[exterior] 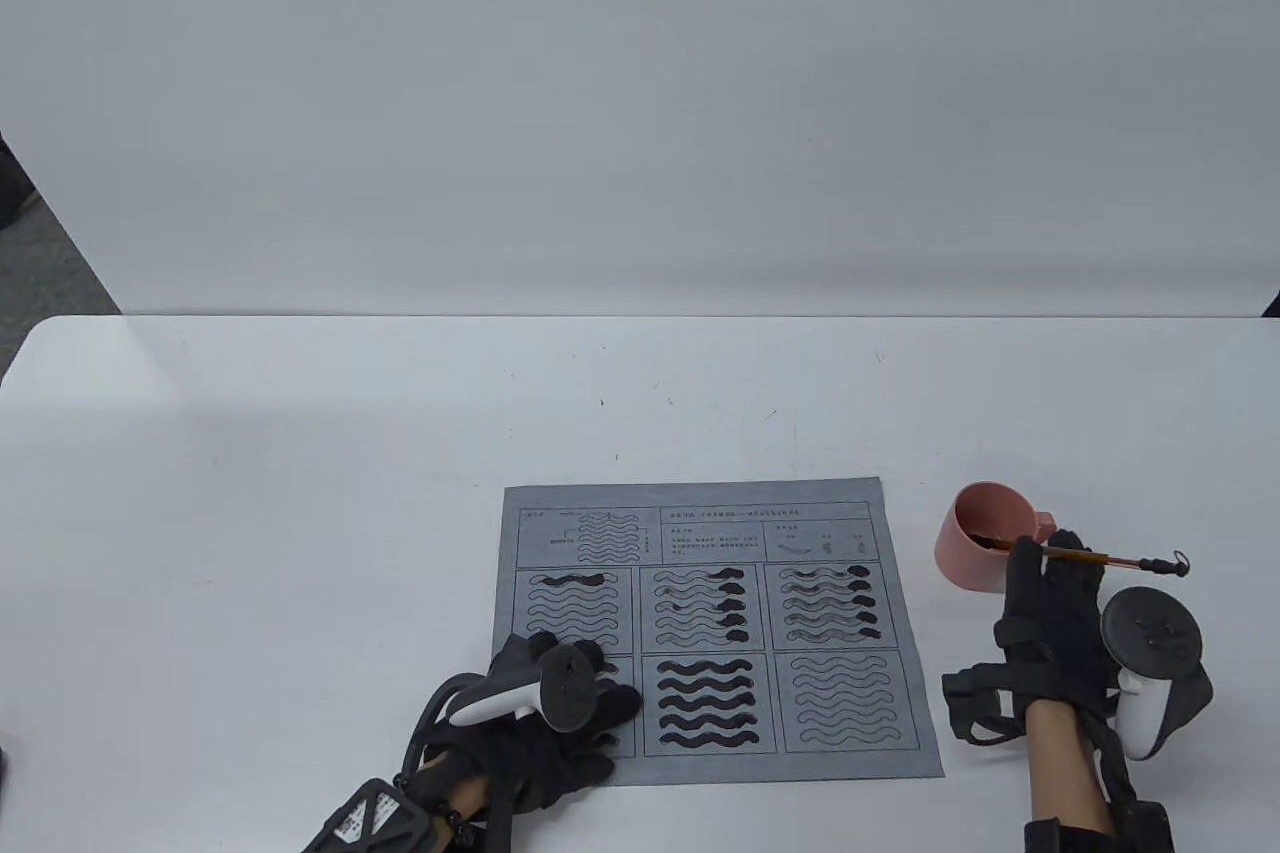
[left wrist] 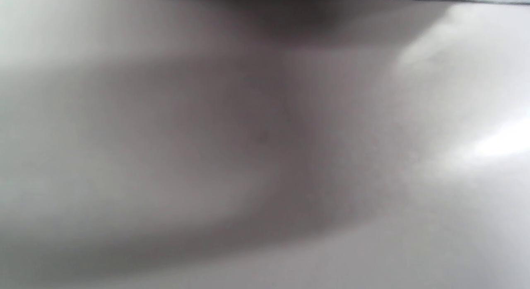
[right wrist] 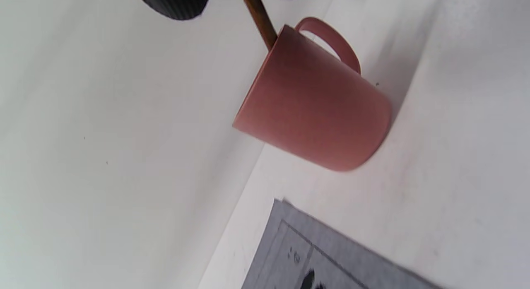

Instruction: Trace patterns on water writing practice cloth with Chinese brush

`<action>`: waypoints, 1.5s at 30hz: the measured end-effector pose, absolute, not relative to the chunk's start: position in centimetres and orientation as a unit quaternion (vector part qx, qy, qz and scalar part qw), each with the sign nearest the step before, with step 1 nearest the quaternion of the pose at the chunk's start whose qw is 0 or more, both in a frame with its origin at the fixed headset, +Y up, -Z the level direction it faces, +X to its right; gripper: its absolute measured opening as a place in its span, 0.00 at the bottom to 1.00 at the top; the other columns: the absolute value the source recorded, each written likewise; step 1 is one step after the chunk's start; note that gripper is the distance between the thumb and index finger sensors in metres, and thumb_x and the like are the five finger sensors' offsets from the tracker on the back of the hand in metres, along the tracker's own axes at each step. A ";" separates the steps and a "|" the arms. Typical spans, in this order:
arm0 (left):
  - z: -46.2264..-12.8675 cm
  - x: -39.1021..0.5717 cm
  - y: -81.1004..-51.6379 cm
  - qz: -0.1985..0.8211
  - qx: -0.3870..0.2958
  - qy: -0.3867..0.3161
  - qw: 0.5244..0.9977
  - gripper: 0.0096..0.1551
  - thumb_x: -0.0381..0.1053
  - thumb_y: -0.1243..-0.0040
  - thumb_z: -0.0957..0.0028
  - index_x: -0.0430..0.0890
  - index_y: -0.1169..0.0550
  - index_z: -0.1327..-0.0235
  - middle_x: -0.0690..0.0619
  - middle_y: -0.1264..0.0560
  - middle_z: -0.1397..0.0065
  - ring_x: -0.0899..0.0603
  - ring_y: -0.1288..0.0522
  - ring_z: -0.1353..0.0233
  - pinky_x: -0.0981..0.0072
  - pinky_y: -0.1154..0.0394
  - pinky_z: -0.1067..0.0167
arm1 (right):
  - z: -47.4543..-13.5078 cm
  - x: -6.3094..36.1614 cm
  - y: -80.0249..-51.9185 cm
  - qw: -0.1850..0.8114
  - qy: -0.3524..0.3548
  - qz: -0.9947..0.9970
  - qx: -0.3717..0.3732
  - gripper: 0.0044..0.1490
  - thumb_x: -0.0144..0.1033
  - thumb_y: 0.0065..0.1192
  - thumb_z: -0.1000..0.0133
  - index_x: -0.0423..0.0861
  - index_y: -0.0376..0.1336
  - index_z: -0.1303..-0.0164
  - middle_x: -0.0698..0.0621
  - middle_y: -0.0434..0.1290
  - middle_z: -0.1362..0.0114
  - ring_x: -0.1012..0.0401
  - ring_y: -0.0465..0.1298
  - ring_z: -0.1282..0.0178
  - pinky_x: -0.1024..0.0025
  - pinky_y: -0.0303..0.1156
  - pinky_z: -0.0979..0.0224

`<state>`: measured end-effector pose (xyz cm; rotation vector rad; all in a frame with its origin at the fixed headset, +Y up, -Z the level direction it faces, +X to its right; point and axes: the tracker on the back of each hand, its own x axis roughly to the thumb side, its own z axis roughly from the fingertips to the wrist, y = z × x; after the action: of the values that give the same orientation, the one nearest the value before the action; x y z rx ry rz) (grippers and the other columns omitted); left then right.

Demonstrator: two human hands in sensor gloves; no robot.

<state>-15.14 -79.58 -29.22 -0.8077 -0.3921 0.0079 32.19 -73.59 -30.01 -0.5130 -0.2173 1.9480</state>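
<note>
A grey water writing cloth (exterior: 715, 628) with printed wavy-line panels lies on the white table (exterior: 300, 513); several panels carry dark wet strokes, and the bottom right panel (exterior: 848, 701) shows only outlines. My left hand (exterior: 560, 703) rests flat on the cloth's bottom left corner. My right hand (exterior: 1055, 608) holds a brown-handled Chinese brush (exterior: 1095, 556), whose tip dips into a pink mug (exterior: 985, 538) right of the cloth. In the right wrist view the brush shaft (right wrist: 258, 18) enters the mug (right wrist: 319, 115), and the cloth's corner (right wrist: 314, 256) shows below. The left wrist view shows only blurred table.
A white wall panel (exterior: 640, 93) rises behind the table's far edge. The mug stands close to my right hand, its handle (exterior: 1043, 523) towards the fingers.
</note>
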 end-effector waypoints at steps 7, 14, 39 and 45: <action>-29.2 -14.9 -79.2 -0.003 -0.378 -0.192 0.906 0.42 0.71 0.60 0.49 0.85 0.68 0.35 0.66 0.84 0.24 0.39 0.87 0.24 0.36 0.80 0.29 | -27.6 29.2 -71.6 0.466 0.032 0.858 -0.215 0.60 0.51 0.43 0.33 0.16 0.27 0.24 0.13 0.28 0.21 0.19 0.39 0.26 0.22 0.41 0.31; -29.0 -14.9 -78.0 -0.019 -0.333 -0.196 0.922 0.42 0.69 0.57 0.48 0.81 0.64 0.30 0.64 0.81 0.21 0.38 0.82 0.20 0.35 0.75 0.26 | -27.7 26.2 -71.5 0.460 0.098 0.866 -0.170 0.59 0.52 0.43 0.33 0.16 0.31 0.23 0.13 0.31 0.20 0.18 0.44 0.25 0.22 0.45 0.31; -28.4 -16.4 -73.6 -0.057 -0.158 -0.146 0.975 0.43 0.71 0.57 0.49 0.83 0.64 0.30 0.64 0.83 0.22 0.35 0.83 0.21 0.33 0.78 0.27 | -26.4 13.6 -73.5 0.178 0.070 0.981 0.042 0.50 0.53 0.43 0.34 0.41 0.28 0.18 0.26 0.21 0.19 0.14 0.40 0.28 0.18 0.42 0.33; -28.9 -17.5 -73.5 -0.057 -0.163 -0.116 0.978 0.44 0.71 0.57 0.49 0.81 0.66 0.31 0.64 0.84 0.23 0.32 0.84 0.22 0.33 0.78 0.28 | -26.5 14.2 -73.3 0.174 0.059 0.983 0.032 0.50 0.53 0.43 0.34 0.42 0.27 0.18 0.27 0.20 0.20 0.14 0.40 0.28 0.18 0.42 0.33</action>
<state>-17.53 -73.54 -28.86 -0.3277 -0.2333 -0.1147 14.19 -73.28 -26.45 0.0904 0.1660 2.7862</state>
